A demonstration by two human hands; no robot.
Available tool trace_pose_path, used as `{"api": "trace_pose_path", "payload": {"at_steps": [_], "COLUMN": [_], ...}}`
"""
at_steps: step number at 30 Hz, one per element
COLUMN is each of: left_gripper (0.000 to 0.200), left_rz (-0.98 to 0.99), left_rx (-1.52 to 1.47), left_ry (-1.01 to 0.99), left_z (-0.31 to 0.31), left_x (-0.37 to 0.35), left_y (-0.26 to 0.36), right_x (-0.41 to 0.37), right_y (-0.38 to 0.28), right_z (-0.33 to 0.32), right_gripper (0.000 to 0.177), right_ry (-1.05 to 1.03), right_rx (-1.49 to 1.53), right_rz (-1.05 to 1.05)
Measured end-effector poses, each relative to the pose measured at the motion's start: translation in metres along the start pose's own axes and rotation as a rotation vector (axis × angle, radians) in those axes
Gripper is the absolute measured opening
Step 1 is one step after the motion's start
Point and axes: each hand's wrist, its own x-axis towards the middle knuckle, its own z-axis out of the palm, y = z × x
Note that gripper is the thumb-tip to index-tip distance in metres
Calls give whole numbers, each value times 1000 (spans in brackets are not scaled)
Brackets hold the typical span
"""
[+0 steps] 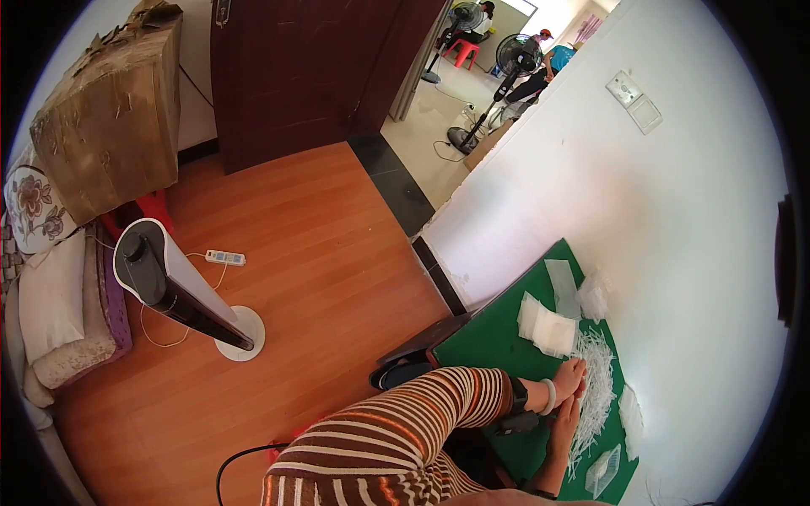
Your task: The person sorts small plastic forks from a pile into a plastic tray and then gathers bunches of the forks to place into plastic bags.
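A loose heap of thin white strips [598, 388] lies on the green tabletop [498, 337]. At the near edge of this heap my left hand [569, 377], with a pale bangle at its wrist, has its fingers bent together. Close against it, my right hand [564, 416] reaches in with its fingers closed and tips near the left fingers. Whatever sits between the fingertips is too small to make out. Beside the heap are white flat packets [547, 327], a clear plastic sheet [563, 288] and a clear bag [594, 297].
Another clear plastic bag [602, 471] rests at the table's lower end, by the white wall [675, 278]. On the wood floor stand a tower fan [190, 295] and a power strip [225, 257]. A large cardboard box [110, 118] is at left; people sit beyond the doorway near pedestal fans [518, 56].
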Motion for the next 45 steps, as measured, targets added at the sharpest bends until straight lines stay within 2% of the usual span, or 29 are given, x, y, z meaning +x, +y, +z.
{"api": "trace_pose_path", "payload": {"at_steps": [3, 4, 7, 8, 11, 12, 14, 16, 17, 19, 20, 22, 23, 24, 26, 27, 30, 31, 34, 39, 42, 45], "left_gripper": [32, 32, 30, 30, 26, 26, 24, 25, 26, 51, 62, 56, 52, 48, 36, 36, 30, 30, 28, 29, 31, 31], "left_rz": [-20, -24, 189, 185, 256, 237, 2, -171, -230, -517, -658, -756, -740, -701, -798, -829, -752, -763, -583, -601, -600, -629], "left_rx": [-162, -160, -31, -27, 234, 239, 294, 331, 340, 260, 260, 351, 474, 597, 502, 515, 480, 495, 427, 582, 682, 535], "left_ry": [-45, -45, -93, -95, -203, -211, -256, -296, -322, -553, -651, -751, -819, -884, -931, -952, -743, -743, -647, -559, -568, -563], "left_z": [7, 7, 1, -2, -4, -4, -4, -10, -12, -24, -23, -19, -17, -16, -19, -19, -20, -21, -20, -19, -16, -16], "left_x": [-6, -5, 8, 10, 6, 3, -10, -13, -11, -7, -16, -24, -27, -26, -24, -24, -20, -20, -20, -24, -26, -26], "left_y": [0, -4, -23, -26, -33, -36, -7, 15, 21, 33, 53, 63, 64, 65, 68, 63, 56, 55, 57, 51, 48, 52], "right_x": [42, 41, 24, 27, 53, 62, 81, 66, 55, 52, 50, 51, 45, 51, 57, 49, 40, 41, 52, 55, 52, 53], "right_y": [64, 63, 15, 16, 34, 39, 48, 4, -19, -37, -40, -35, -41, -31, -22, -23, -32, -24, 4, 24, 22, 27], "right_z": [-14, -16, -1, -3, -29, -45, -73, -77, -78, -78, -78, -76, -74, -74, -73, -71, -65, -67, -69, -54, -61, -67], "right_gripper": [43, 43, 41, 41, 39, 39, 29, 39, 35, 31, 29, 28, 27, 26, 24, 24, 21, 21, 20, 20, 15, 15], "right_ry": [78, 81, 232, 236, 516, 529, 415, 236, 132, 45, -22, -90, -101, -107, -149, -117, -18, -9, 0, 50, -32, -38], "right_rx": [38, 40, 386, 390, -320, -320, -193, -285, -299, -457, -421, -424, -409, -386, -413, -402, 247, 262, 493, 455, 233, 364], "right_rz": [-216, -213, -40, -37, -439, -421, -351, -319, -196, -323, -351, -416, -334, -396, -435, -414, -171, -169, -158, -251, -220, -236]}}
